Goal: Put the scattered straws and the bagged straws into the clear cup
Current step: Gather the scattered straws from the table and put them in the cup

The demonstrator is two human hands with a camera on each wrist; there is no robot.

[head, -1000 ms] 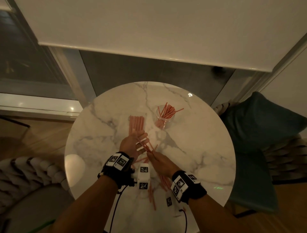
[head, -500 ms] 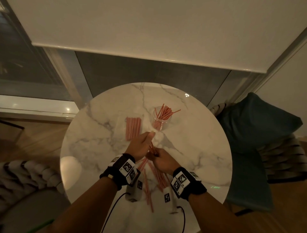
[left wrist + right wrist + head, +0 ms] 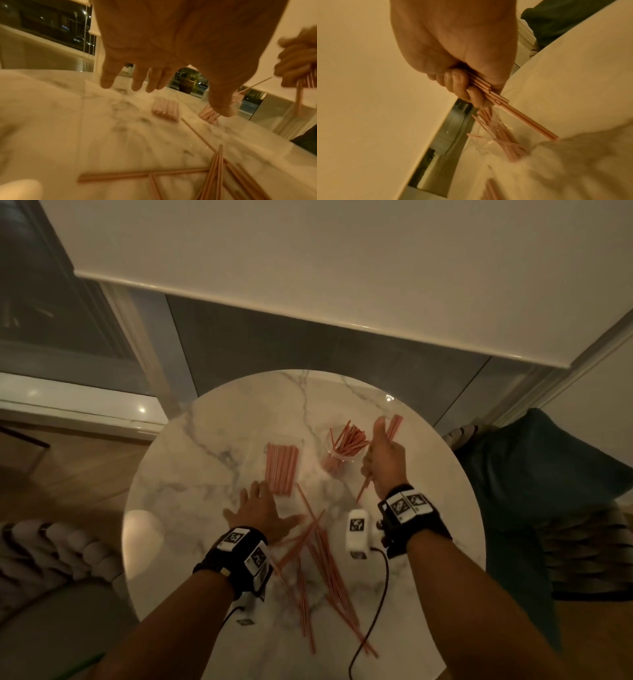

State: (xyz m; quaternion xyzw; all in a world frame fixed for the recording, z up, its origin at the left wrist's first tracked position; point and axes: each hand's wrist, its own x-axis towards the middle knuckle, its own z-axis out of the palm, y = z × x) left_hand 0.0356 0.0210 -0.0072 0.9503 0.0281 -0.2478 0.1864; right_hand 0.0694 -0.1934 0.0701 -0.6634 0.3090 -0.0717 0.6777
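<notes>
Head view shows the right hand (image 3: 383, 460) clenching a bundle of thin, light pink plastic straws (image 3: 392, 428) mid-length at three o'clock of the clear cup (image 3: 337, 453), left hand (image 3: 260, 508) released.

Dim, warm light over a round white marble table with grey veins (image 3: 191, 484), a bright glint sitting on its far rim. Behind it hangs a wide cream roller blind (image 3: 342, 268), lowered partway over dark glass window panes (image 3: 51, 313) with pale frames. Through the glass, the left wrist view catches night-time lights. Wooden plank floor (image 3: 68, 474) to the left. A dark teal cushioned chair (image 3: 548, 474) stands just beside the table on the right, a chunky grey-and-white knitted pouffe (image 3: 51, 549) on the left.
</notes>
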